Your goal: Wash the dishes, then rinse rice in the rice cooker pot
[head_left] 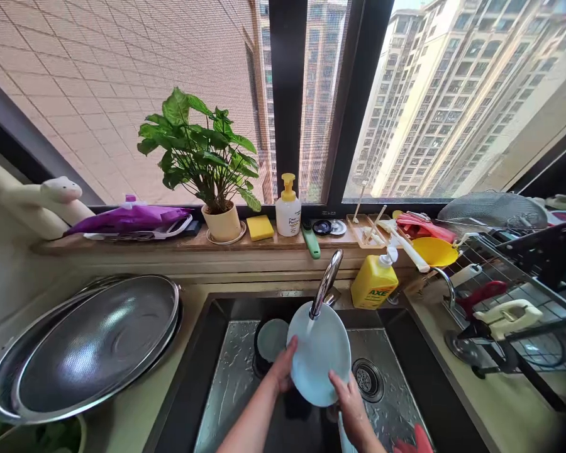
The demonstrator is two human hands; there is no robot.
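two large round silvery metal pans (99, 352), overlapping and tilted, stand at the far left on the pale stone table (188, 340). above them, on the brown window ledge (182, 244), a shiny purple bag (132, 219) lies on a white tray. next along the ledge: a green leafy plant (200, 148) in a cream round pot (221, 224), then a flat yellow square sponge (260, 228).

below, in the dark rectangular metal sink (179, 402), a dark round vessel with a pale interior (272, 340) sits left of the plate; its contents cannot be determined. the left hand (283, 368) grips the left edge of a pale bluish-white round plate (321, 365), thumb over the rim. a white plastic bottle with a yellow pump (288, 211) stands upright on the ledge behind.

the plate is held over the sink, inner face showing, beneath a curved chrome faucet (329, 280); water falls from the faucet onto it. the right hand (351, 406) grasps the plate's lower right edge, thumb on the upper face, remaining fingers largely hidden. a round metal drain (368, 379) lies to its right. behind the sink stands a yellow detergent bottle (375, 281), with a black wire rack (528, 340) at far right.
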